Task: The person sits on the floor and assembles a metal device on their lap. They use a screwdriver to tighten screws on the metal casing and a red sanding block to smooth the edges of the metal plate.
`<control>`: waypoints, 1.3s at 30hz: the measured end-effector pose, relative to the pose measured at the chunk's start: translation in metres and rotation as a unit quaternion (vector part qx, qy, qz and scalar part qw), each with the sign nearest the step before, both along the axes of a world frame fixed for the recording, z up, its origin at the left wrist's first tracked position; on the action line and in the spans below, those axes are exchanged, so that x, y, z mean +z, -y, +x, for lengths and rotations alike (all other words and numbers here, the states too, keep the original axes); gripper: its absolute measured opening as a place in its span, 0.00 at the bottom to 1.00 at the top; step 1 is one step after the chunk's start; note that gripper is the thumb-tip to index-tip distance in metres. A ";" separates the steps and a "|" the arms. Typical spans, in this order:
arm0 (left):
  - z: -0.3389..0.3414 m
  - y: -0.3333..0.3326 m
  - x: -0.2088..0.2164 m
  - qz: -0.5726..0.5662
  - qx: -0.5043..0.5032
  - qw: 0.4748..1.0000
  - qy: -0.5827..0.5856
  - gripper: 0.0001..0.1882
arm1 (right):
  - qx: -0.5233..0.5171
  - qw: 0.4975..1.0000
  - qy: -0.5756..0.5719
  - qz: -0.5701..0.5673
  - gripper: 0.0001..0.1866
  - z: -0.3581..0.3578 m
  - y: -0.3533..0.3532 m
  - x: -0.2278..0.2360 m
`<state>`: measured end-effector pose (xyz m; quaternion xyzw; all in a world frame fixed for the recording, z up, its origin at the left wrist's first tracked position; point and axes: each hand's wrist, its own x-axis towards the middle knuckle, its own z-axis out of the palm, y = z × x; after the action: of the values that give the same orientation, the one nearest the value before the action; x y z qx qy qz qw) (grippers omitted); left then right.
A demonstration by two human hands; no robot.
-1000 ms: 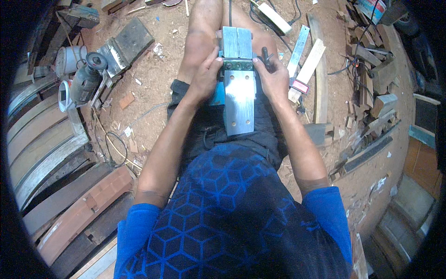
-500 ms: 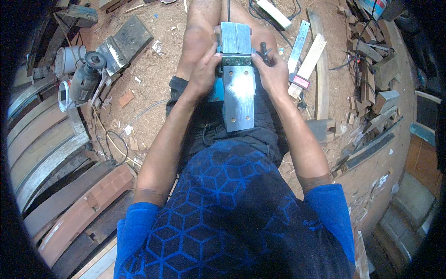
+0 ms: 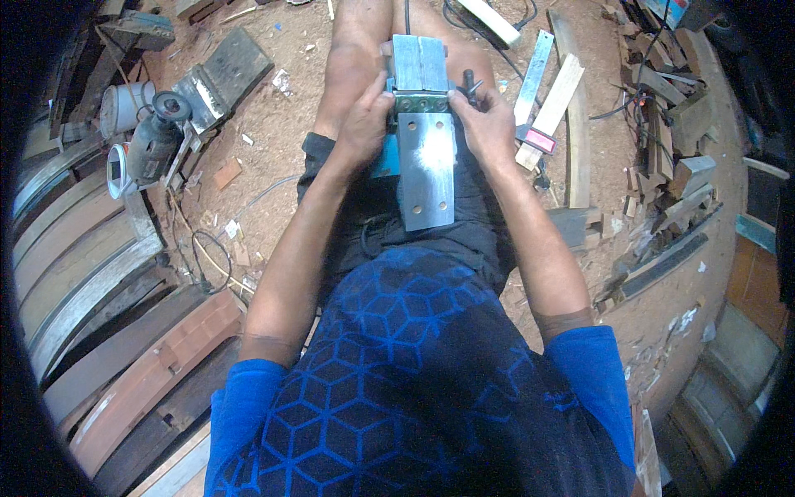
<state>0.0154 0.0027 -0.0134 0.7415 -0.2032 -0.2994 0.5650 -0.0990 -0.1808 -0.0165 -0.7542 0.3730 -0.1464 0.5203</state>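
An electric hand planer [image 3: 427, 170] lies upside down on my lap, its flat metal sole facing up and its blue body showing at the left edge. Across its middle runs the cutter drum [image 3: 424, 104], with bolt heads in it. My left hand [image 3: 365, 120] grips the left side of the planer, thumb beside one end of the drum. On the opposite side my right hand [image 3: 485, 124] holds it too, thumb at the drum's other end. A dark, thin tool [image 3: 470, 85] sticks up by my right fingers; its kind cannot be made out.
A grey angle grinder [image 3: 155, 137] stands at the left by white buckets [image 3: 122, 170]. Curved wooden pieces [image 3: 157, 369] are stacked lower left. To the right lie a metal straightedge [image 3: 534, 79], a pale wood strip [image 3: 559, 103] and piled offcuts [image 3: 691, 178]. Sawdust covers the ground.
Both hands keep almost the same hold on the planer. The view has shifted very slightly; nothing else has visibly moved.
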 end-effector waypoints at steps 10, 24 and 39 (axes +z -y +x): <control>0.001 0.001 -0.013 -0.040 0.011 0.999 -0.016 0.38 | 0.004 1.000 0.003 0.001 0.22 0.000 0.001 -0.002; -0.013 0.001 -0.002 0.006 0.064 0.998 -0.020 0.36 | 0.025 0.999 -0.040 -0.012 0.23 -0.001 0.001 0.002; -0.050 0.007 0.027 0.090 0.240 0.921 0.293 0.09 | 0.011 1.000 -0.010 -0.016 0.21 0.000 -0.001 -0.003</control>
<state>-0.0342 -0.0039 0.0139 0.8704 -0.1475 0.0592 0.4660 -0.0990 -0.1793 -0.0198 -0.7682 0.3673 -0.1386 0.5056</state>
